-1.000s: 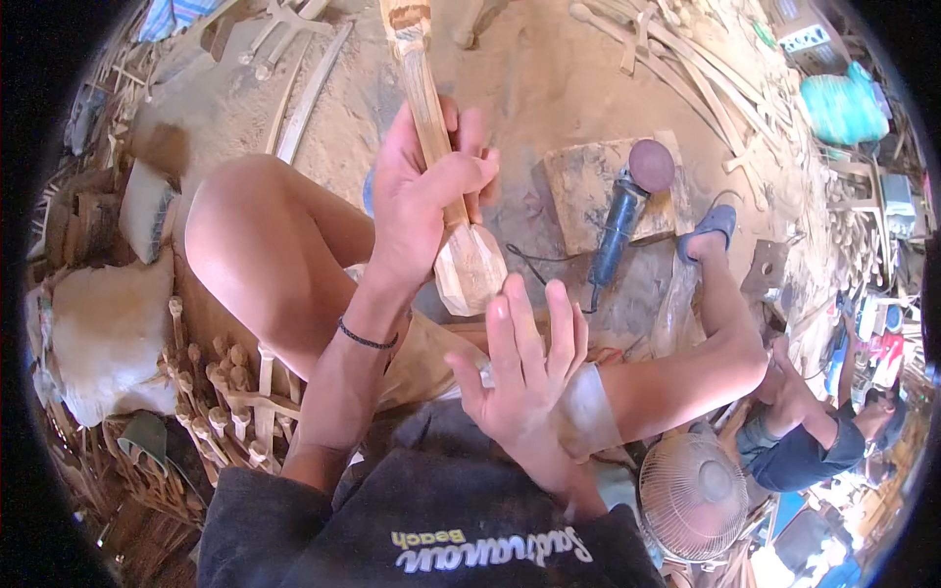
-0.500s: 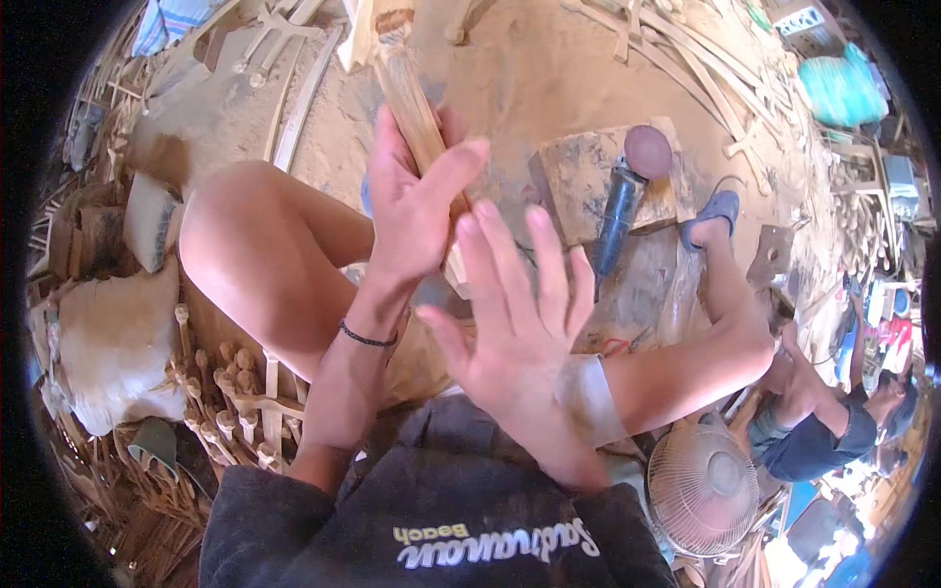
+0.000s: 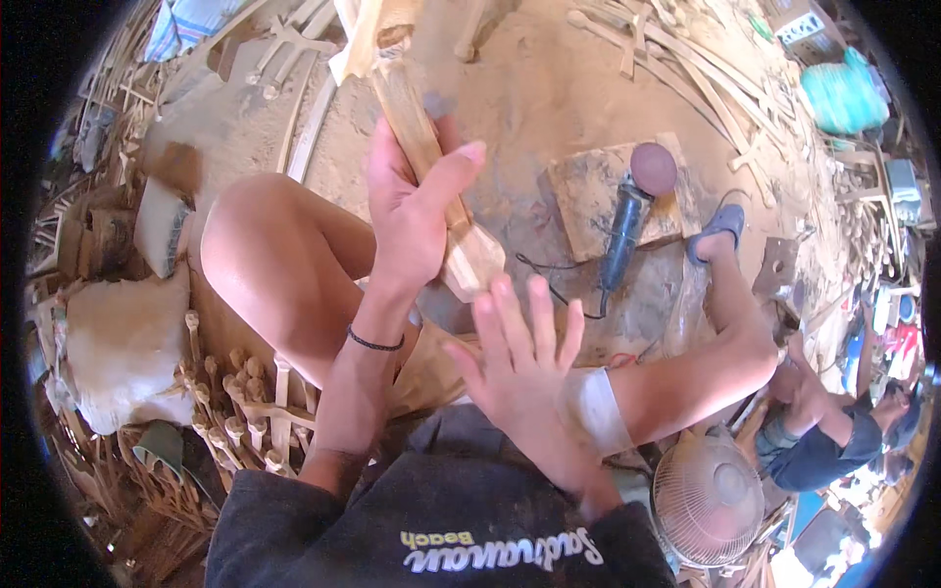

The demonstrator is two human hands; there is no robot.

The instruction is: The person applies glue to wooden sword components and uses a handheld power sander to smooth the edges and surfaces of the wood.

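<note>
A brown, dusty floor (image 3: 529,108) is shown. Long wooden pieces (image 3: 708,90) are strewn across its upper right, and a pale wooden strip (image 3: 313,129) is laid at upper left. A wooden block (image 3: 580,201) is set on it, partly overlain by a blue grinder (image 3: 623,232).

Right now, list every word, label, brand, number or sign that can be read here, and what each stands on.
Dark grey cloth T-shirt: large white script lettering and a smaller yellow word, upside down in this view; legible, but I won't copy it.
Grey-brown box, upper right: dark print on a white label, too small to read.
Long pale wooden piece in the left hand: no lettering visible.
</note>
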